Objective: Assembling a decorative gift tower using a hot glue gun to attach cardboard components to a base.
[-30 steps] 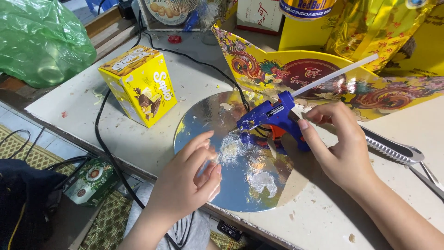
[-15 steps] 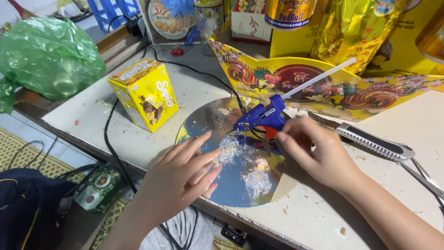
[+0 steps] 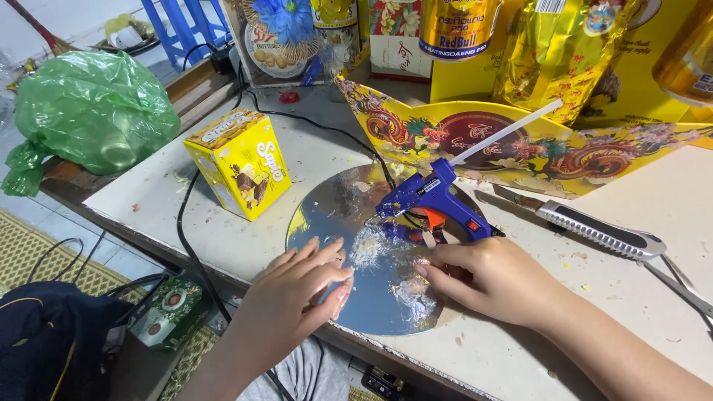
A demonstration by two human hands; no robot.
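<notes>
The right hand [image 3: 494,278] has let go of the blue hot-glue gun [image 3: 434,204], which now stands alone on the round silver foil-covered disc [image 3: 371,289] on the bench [image 3: 460,349]; its fingers, loosely spread, press the disc's right edge. The left hand [image 3: 301,286], flat and open, has slid further onto the disc's left side, so gluing seems paused.

Single head-worn view, looking steeply down and forward from close above the near edge of the worktable [image 3: 245,245]. Both hands enter from the near side, low in frame. Packaged goods line the far edge; floor shows at near left. No second view.
</notes>
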